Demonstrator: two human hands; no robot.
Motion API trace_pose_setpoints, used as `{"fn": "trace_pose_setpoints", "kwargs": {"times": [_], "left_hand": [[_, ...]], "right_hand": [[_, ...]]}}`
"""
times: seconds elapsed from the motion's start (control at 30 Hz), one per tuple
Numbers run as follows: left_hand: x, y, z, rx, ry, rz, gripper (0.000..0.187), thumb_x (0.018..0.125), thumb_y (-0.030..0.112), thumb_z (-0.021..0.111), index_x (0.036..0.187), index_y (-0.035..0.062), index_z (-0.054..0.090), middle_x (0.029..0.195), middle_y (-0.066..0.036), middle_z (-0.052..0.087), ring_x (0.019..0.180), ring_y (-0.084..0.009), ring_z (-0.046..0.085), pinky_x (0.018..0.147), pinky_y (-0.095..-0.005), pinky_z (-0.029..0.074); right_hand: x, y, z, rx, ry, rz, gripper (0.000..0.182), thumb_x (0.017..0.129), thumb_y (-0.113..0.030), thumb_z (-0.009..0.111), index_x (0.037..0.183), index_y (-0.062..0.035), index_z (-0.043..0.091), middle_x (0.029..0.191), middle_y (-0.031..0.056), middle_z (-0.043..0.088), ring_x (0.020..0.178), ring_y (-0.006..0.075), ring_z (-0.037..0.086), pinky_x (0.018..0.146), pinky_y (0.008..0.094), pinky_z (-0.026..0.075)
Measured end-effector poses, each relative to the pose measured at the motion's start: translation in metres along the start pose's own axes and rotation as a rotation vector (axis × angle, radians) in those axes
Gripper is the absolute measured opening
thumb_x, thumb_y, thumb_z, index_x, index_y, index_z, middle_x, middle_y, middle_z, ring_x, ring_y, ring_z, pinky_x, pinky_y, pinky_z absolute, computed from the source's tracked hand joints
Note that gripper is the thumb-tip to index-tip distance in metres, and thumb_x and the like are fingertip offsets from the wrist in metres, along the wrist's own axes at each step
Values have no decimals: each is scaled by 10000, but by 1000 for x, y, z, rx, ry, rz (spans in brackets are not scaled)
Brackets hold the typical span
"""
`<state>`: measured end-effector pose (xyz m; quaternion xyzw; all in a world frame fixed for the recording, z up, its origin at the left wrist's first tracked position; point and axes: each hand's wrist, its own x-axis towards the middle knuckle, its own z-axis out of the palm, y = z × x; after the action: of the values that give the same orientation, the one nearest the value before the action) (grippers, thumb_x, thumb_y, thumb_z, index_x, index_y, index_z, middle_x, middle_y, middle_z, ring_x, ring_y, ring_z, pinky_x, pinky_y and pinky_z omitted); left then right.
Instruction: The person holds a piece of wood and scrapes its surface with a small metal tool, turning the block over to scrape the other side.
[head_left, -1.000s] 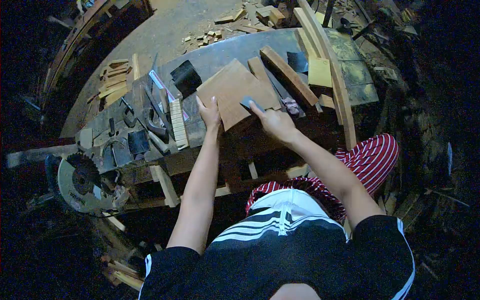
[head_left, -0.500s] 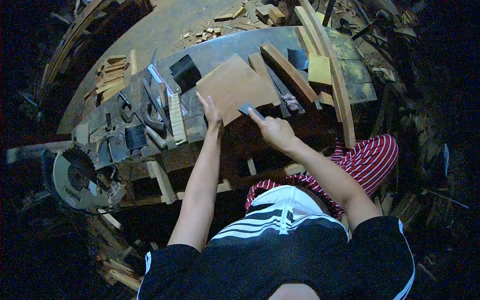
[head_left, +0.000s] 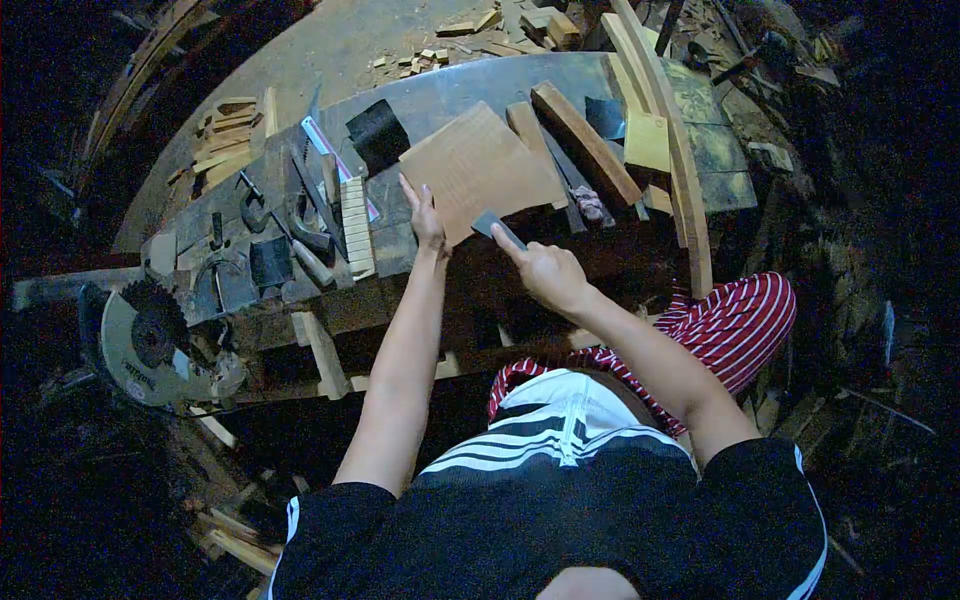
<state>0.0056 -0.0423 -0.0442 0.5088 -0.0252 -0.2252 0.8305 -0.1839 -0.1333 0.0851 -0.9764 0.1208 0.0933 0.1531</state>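
Note:
A thin, light-brown wooden board (head_left: pixel 485 165) with a curved near edge lies tilted on the workbench, its near corner reaching past the bench front. My left hand (head_left: pixel 428 220) holds its left edge, fingers stretched along the side and thumb over the face. In my right hand (head_left: pixel 550 272) is a small flat grey piece that looks like folded sandpaper (head_left: pixel 487 222), pinched with the index finger stretched along it. It overlaps the board's near edge, a short way right of my left hand.
A black sheet (head_left: pixel 378 136), a handsaw (head_left: pixel 338 165), a clamp (head_left: pixel 252 207) and a ridged wooden strip (head_left: pixel 356 228) lie left on the bench. Wooden bars (head_left: pixel 585 142) and a yellow block (head_left: pixel 647 142) stand right. A circular saw (head_left: pixel 150 345) with exposed blade sits at the left end.
My right hand has drawn the grey piece slightly left and down along the board's near edge. My left hand keeps its hold. The whole view has shifted a little.

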Motion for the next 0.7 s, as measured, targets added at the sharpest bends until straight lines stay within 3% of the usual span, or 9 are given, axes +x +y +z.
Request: {"fn": "trace_pose_setpoints", "kwargs": {"times": [0.23, 0.27, 0.33, 0.47, 0.7], "left_hand": [[-3, 9, 4, -159, -56, -92, 579, 964, 139, 318, 1435, 198, -13, 1400, -115, 290, 1201, -272, 420, 987, -392, 384], [-3, 11, 6, -162, -58, -90, 579, 964, 139, 318, 1435, 198, -13, 1400, -115, 290, 1201, -272, 420, 987, -392, 384], [-3, 10, 3, -162, -83, -101, 554, 969, 174, 288, 1420, 253, -23, 1389, -120, 306, 1169, -341, 457, 932, -482, 436], [-11, 15, 7, -237, -102, -165, 551, 969, 173, 279, 1420, 252, -26, 1390, -114, 306, 1174, -350, 452, 923, -500, 439], [-11, 20, 9, -153, -99, -121, 560, 968, 205, 288, 1426, 213, -35, 1392, -112, 306, 1189, -319, 441, 943, -477, 424]], "right_hand": [[62, -9, 24, 84, 240, -56, 630, 777, -84, 471, 1369, -235, 320, 626, 158, 582, 537, 322, 606, 488, 446, 502], [57, -6, 26, 80, 242, -56, 630, 777, -84, 471, 1369, -235, 320, 626, 158, 582, 537, 322, 606, 488, 446, 502], [30, -10, 17, 22, 149, -61, 641, 767, -78, 485, 1370, -219, 322, 637, 148, 585, 538, 316, 609, 482, 436, 503], [-5, -15, 17, -10, 57, -57, 639, 761, -75, 494, 1366, -199, 330, 654, 146, 586, 536, 311, 611, 466, 421, 498], [47, -26, 21, 47, 129, -68, 624, 764, -75, 494, 1359, -194, 346, 668, 154, 587, 557, 314, 617, 466, 425, 497]]}}
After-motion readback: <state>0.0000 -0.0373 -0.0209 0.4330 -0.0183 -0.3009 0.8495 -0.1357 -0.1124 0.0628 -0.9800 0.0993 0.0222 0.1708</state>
